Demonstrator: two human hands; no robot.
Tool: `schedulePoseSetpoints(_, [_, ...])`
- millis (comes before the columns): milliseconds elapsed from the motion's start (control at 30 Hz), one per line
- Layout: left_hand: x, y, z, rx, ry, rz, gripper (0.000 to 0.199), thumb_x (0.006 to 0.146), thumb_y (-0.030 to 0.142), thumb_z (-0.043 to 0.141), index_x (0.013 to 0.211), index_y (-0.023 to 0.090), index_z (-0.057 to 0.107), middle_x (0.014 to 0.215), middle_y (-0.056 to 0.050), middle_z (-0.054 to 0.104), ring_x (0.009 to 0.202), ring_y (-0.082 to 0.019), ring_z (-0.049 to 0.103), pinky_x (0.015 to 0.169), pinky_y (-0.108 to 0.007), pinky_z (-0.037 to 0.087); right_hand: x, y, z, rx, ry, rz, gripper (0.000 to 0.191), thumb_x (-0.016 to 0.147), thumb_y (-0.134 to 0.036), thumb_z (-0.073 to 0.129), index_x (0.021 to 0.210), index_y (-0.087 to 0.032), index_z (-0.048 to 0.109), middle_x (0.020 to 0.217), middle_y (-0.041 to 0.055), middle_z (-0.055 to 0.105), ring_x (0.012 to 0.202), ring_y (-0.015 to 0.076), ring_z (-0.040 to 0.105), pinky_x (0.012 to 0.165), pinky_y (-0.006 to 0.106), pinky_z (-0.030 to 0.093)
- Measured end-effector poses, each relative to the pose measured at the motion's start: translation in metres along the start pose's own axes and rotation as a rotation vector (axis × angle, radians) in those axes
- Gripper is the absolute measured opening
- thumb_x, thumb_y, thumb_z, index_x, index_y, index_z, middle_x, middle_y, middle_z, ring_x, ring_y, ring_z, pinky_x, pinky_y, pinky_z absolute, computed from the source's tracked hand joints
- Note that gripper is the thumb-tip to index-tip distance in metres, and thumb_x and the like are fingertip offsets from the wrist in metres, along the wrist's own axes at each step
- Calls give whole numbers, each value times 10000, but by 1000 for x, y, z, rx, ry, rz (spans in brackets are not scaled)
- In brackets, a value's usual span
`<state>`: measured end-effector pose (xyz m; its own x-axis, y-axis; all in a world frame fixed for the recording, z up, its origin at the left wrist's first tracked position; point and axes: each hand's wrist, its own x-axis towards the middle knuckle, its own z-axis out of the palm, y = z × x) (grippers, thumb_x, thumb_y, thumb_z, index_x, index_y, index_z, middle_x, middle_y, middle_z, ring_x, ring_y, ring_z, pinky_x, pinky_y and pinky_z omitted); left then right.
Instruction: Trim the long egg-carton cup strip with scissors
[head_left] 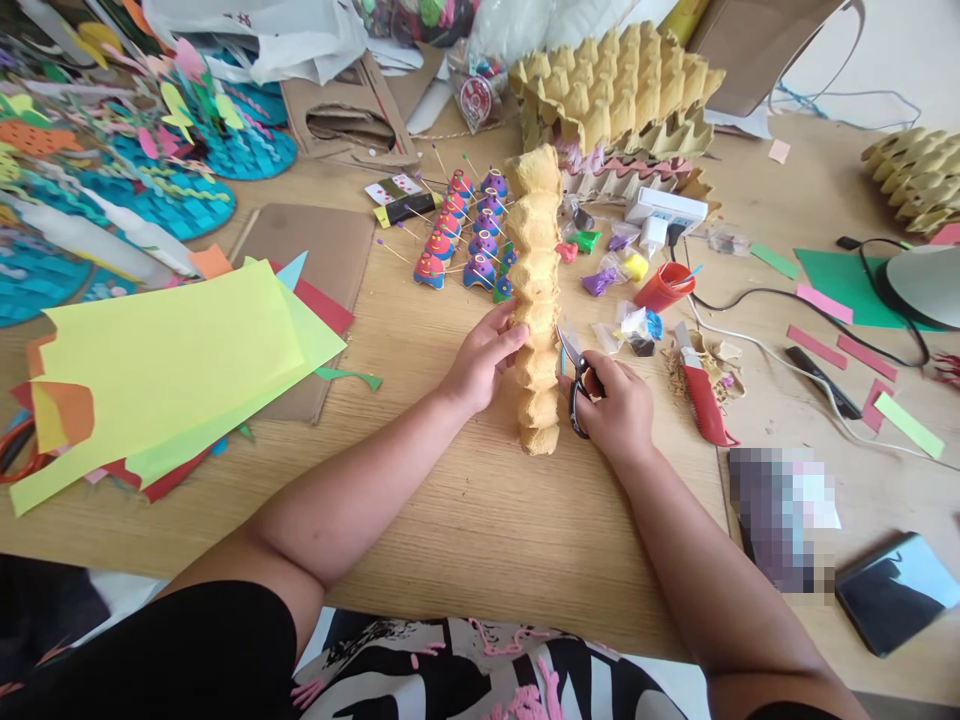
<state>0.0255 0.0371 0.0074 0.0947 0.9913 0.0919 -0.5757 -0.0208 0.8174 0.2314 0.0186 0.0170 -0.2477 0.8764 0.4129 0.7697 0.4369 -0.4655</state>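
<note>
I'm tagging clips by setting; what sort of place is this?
Probably a craft workspace: coloured paper sheets on the table, stacked egg trays, and scissors in the right hand.

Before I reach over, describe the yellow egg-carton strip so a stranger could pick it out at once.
Over the wooden table, the left hand grips the yellow egg-carton strip. Unlike the broad egg trays stacked behind it, this is one narrow row of bumps.
</note>
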Motion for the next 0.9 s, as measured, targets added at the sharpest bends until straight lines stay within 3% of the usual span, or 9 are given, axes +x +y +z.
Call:
schedulePoseSetpoints(367, [-1, 1, 4, 40, 70, 46, 545, 812, 573, 837, 1263, 294, 710, 1196, -63, 763, 1139, -289, 719, 894, -364, 548, -2, -3, 0, -34, 19, -13, 240, 941, -435, 648, 1021, -227, 735, 658, -13, 618, 625, 162, 545, 610, 297, 373])
schedulePoseSetpoints(900, [-3, 1, 6, 78, 52, 114, 452, 870, 520, 813, 1255, 300, 722, 1176, -40, 768, 1137, -256, 704, 968, -359, 536, -5, -9, -1, -92, 26, 1, 236, 947, -418, 629, 1012, -229, 753, 625, -14, 613, 572, 155, 511, 575, 294, 332])
